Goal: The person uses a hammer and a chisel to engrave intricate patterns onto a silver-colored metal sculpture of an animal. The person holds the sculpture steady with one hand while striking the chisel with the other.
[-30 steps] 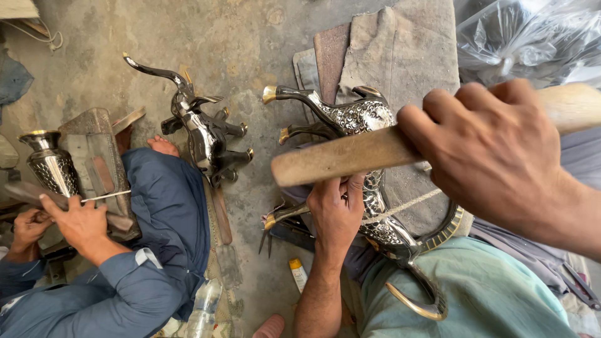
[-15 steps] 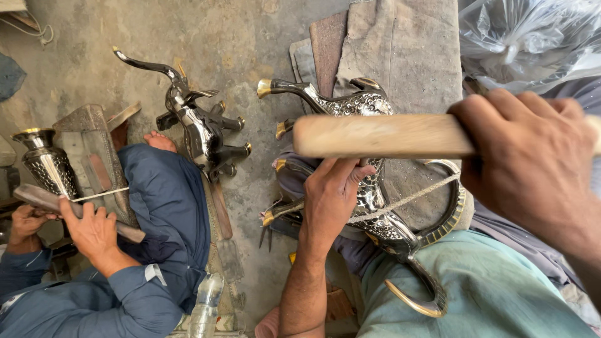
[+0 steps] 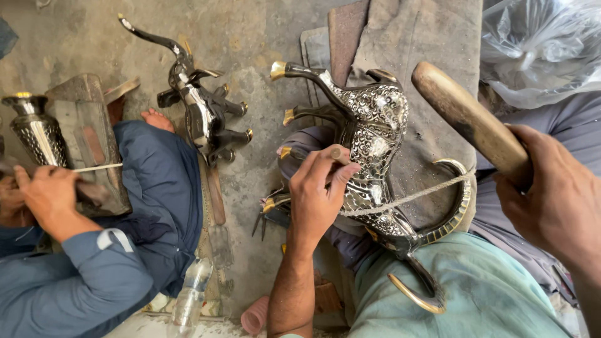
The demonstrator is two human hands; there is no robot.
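Observation:
An engraved silver and black metal animal figurine (image 3: pixel 375 112) with brass-tipped legs and curved horns lies on its side across my lap, tied down by a pale cord (image 3: pixel 413 197). My left hand (image 3: pixel 316 188) pinches a short punch (image 3: pixel 338 152) whose tip rests against the figurine's body. My right hand (image 3: pixel 557 200), at the right edge, grips a thick wooden mallet handle (image 3: pixel 463 116) that slants up over the figurine's back without touching it.
A second metal animal figurine (image 3: pixel 200 112) lies on the concrete floor to the left. A co-worker in blue sits beside it, a hand (image 3: pixel 47 194) on a block (image 3: pixel 84 131) by a metal vase (image 3: pixel 34 128). A plastic bottle (image 3: pixel 188 300) lies below; a clear bag (image 3: pixel 538 44) sits top right.
The wooden mallet has swung from lying level above the figurine to slanting off to the right. My left hand has stayed on the figurine with the punch.

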